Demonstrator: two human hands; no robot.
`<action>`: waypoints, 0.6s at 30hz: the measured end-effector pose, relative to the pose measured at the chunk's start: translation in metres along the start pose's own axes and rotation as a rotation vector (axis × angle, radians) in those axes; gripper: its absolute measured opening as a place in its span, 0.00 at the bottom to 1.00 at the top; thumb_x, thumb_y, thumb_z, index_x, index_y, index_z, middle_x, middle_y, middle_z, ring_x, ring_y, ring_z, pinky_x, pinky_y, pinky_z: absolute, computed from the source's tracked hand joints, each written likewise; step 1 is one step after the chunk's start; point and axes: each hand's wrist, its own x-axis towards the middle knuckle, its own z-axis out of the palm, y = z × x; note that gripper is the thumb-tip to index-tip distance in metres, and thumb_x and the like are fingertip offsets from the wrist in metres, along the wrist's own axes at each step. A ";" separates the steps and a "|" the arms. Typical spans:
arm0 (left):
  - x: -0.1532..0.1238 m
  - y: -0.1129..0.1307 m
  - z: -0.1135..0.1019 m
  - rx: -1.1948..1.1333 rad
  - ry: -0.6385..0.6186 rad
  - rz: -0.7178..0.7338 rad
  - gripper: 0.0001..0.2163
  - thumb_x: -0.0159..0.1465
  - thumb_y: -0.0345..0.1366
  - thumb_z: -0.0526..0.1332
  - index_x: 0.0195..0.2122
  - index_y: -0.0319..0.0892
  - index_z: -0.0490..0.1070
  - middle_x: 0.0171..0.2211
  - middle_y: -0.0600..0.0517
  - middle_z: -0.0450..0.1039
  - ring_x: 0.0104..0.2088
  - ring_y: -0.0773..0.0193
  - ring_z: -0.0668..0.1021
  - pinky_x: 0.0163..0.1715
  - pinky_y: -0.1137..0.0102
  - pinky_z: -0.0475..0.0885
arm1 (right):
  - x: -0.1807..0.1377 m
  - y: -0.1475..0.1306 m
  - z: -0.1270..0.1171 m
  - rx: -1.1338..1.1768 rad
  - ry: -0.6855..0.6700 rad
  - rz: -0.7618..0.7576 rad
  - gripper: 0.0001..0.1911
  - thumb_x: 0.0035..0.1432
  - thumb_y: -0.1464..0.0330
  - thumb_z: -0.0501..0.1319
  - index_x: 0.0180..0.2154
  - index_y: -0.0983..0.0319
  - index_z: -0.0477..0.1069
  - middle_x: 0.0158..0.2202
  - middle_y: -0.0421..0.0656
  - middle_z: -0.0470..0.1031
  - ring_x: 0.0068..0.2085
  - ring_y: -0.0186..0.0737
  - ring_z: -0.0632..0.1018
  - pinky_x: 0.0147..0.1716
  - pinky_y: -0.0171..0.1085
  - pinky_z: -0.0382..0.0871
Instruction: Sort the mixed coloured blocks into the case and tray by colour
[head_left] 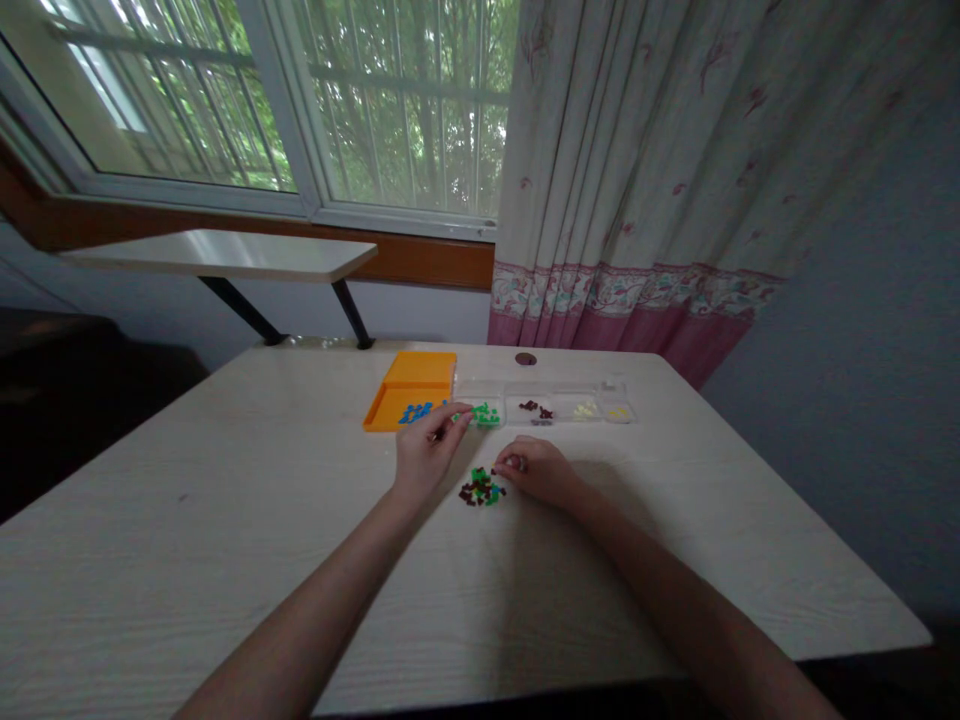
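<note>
Head view: your left hand (431, 447) points far-right at the green compartment of the clear plastic sorting tray (600, 388); its grip cannot be told; your right hand (538, 470), pinched closed, touches the small pile of green and dark-brown plastic pieces (481, 489) lying between both hands on the pale wooden desk (225, 520).

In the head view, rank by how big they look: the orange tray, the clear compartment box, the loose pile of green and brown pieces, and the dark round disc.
1. orange tray and clear compartment box: too alike to rank.
2. pile of green and brown pieces.
3. dark round disc.
</note>
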 end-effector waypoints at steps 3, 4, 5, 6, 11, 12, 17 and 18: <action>-0.002 0.000 0.001 -0.007 0.046 0.005 0.13 0.57 0.43 0.56 0.32 0.40 0.73 0.18 0.56 0.67 0.18 0.73 0.65 0.21 0.78 0.62 | -0.001 0.000 0.000 -0.012 -0.020 0.009 0.05 0.50 0.66 0.61 0.30 0.61 0.72 0.26 0.39 0.70 0.26 0.30 0.69 0.28 0.29 0.61; -0.002 0.000 0.001 -0.008 0.060 0.005 0.12 0.57 0.43 0.56 0.32 0.40 0.73 0.20 0.55 0.69 0.18 0.73 0.65 0.21 0.78 0.62 | -0.001 -0.001 -0.001 -0.012 -0.026 0.007 0.05 0.50 0.66 0.62 0.30 0.61 0.73 0.27 0.39 0.70 0.26 0.29 0.69 0.28 0.29 0.61; -0.002 0.000 0.001 -0.006 0.072 0.008 0.12 0.57 0.42 0.56 0.32 0.40 0.73 0.21 0.55 0.71 0.19 0.73 0.66 0.21 0.78 0.63 | -0.001 -0.001 -0.001 -0.010 -0.032 0.004 0.05 0.50 0.66 0.62 0.30 0.60 0.73 0.27 0.39 0.70 0.26 0.29 0.69 0.28 0.29 0.61; -0.002 0.000 0.001 -0.004 0.086 0.012 0.12 0.57 0.42 0.56 0.32 0.40 0.74 0.22 0.55 0.72 0.19 0.73 0.66 0.21 0.78 0.63 | -0.001 -0.001 -0.002 -0.008 -0.038 0.002 0.05 0.49 0.66 0.62 0.30 0.60 0.73 0.27 0.38 0.70 0.26 0.29 0.69 0.28 0.29 0.61; -0.002 0.000 0.000 0.012 0.100 0.046 0.11 0.57 0.42 0.57 0.31 0.41 0.74 0.18 0.57 0.69 0.17 0.74 0.65 0.19 0.79 0.61 | -0.001 -0.001 -0.001 -0.011 -0.051 0.013 0.04 0.49 0.67 0.62 0.31 0.59 0.73 0.27 0.39 0.70 0.27 0.29 0.70 0.30 0.29 0.62; -0.002 -0.001 0.000 0.019 0.091 0.047 0.11 0.57 0.42 0.57 0.31 0.41 0.74 0.17 0.57 0.68 0.17 0.74 0.65 0.20 0.79 0.61 | -0.001 -0.001 -0.001 -0.012 -0.053 0.017 0.04 0.50 0.67 0.62 0.31 0.59 0.73 0.27 0.39 0.71 0.27 0.29 0.70 0.30 0.29 0.62; 0.000 -0.013 0.004 0.102 -0.042 -0.005 0.14 0.58 0.44 0.54 0.34 0.41 0.73 0.17 0.57 0.67 0.18 0.72 0.66 0.22 0.78 0.60 | 0.000 0.000 0.002 -0.014 -0.062 0.016 0.04 0.51 0.67 0.60 0.31 0.60 0.73 0.27 0.39 0.71 0.28 0.30 0.71 0.31 0.30 0.62; 0.001 -0.017 0.006 0.134 -0.067 -0.033 0.14 0.58 0.44 0.54 0.35 0.41 0.73 0.17 0.57 0.67 0.18 0.72 0.66 0.22 0.77 0.60 | 0.000 0.000 0.002 -0.016 -0.061 0.017 0.04 0.51 0.67 0.60 0.31 0.60 0.73 0.27 0.39 0.70 0.28 0.31 0.70 0.31 0.30 0.61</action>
